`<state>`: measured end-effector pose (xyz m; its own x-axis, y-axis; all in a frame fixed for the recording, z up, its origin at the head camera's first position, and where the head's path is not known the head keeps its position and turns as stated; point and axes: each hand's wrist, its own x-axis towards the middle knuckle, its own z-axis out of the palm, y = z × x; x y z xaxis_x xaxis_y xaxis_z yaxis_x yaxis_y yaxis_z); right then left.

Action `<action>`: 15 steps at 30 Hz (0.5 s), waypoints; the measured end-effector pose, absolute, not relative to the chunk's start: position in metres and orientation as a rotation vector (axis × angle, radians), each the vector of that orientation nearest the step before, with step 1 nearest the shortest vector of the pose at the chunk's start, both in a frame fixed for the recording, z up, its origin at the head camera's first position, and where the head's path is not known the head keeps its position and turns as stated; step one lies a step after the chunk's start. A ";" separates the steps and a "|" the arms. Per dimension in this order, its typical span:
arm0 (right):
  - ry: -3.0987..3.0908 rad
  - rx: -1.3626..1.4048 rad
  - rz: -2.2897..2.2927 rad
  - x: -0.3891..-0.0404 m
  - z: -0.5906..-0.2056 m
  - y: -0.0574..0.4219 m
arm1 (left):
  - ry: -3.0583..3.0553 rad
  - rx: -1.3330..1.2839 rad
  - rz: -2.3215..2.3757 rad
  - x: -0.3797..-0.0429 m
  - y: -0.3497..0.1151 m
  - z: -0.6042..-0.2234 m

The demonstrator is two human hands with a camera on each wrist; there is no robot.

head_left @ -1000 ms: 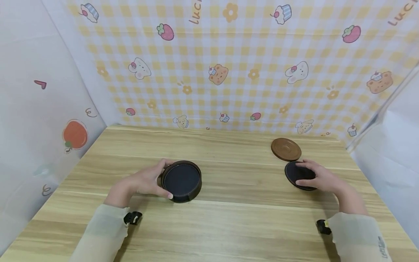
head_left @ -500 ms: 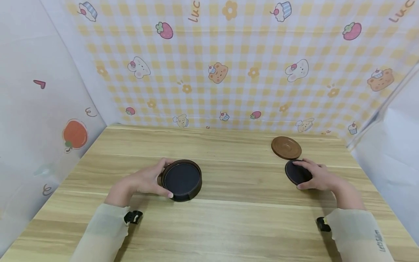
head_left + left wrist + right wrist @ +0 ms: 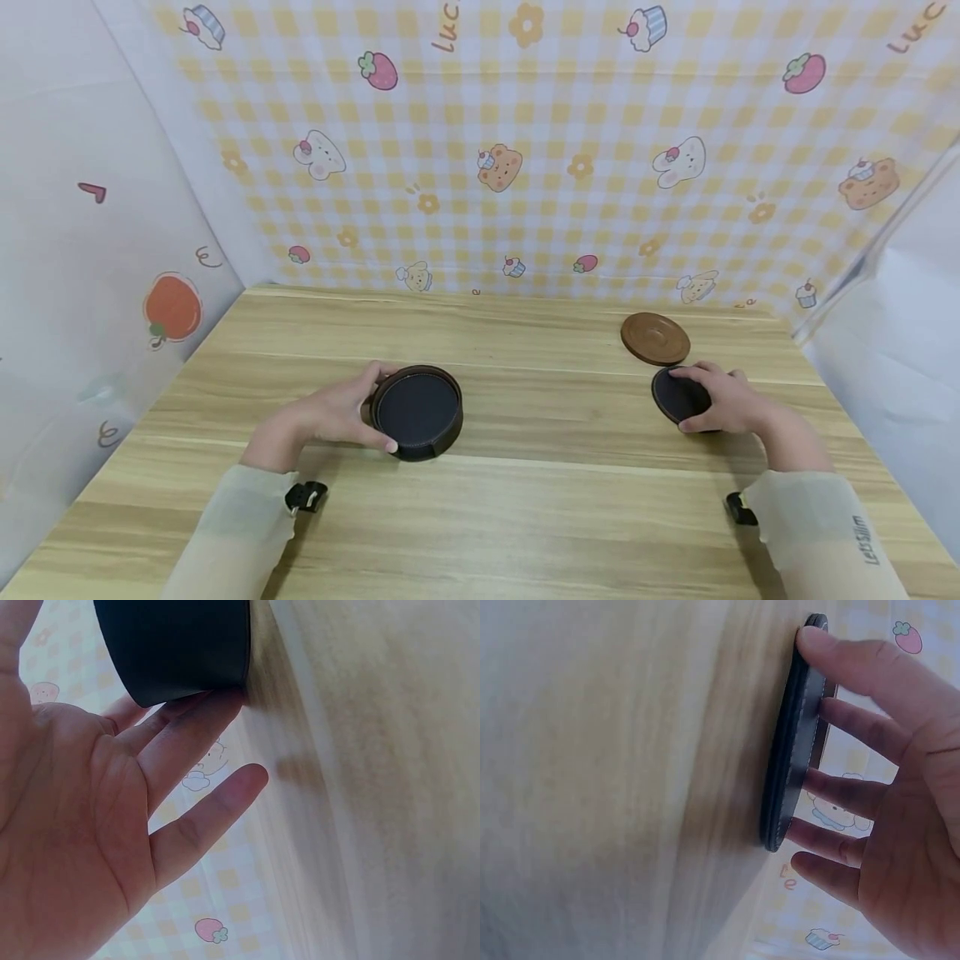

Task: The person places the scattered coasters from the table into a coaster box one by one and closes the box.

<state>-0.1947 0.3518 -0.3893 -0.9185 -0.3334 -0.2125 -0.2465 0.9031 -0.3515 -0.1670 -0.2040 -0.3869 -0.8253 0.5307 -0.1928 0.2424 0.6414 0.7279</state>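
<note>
In the head view my left hand (image 3: 337, 412) grips a round black coaster holder (image 3: 447, 435) left of the table's middle, thumb at its near side and fingers at its far side. A black coaster (image 3: 416, 408) with a stitched edge lies inside it. The left wrist view shows the holder's dark side wall (image 3: 184, 649) against the fingertips. On the right, my right hand (image 3: 733, 404) holds a stitched black coaster (image 3: 671, 393) low at the tabletop, thumb on its near edge, fingers across its upper face. The right wrist view shows this coaster's rim (image 3: 786, 757) with a layered edge.
A round brown disc with ring grooves (image 3: 656, 338) lies just behind the right-hand coaster, close to its edge. The wood-grain table (image 3: 525, 508) meets a checked cloth backdrop (image 3: 450, 150) at the back. White panels stand at the left and right.
My right hand's fingers have shifted on the black coaster, the thumb drawing back to its near edge and the forefinger to its far part. The left hand and holder stay put.
</note>
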 end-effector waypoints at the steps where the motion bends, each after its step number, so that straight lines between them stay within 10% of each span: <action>1: 2.800 -0.432 -0.460 -0.195 -0.389 0.352 | 2.470 0.610 1.014 -0.167 -0.204 -0.387; 15: 2.807 -0.432 -0.473 -0.189 -0.386 0.349 | 2.472 0.615 1.010 -0.167 -0.204 -0.387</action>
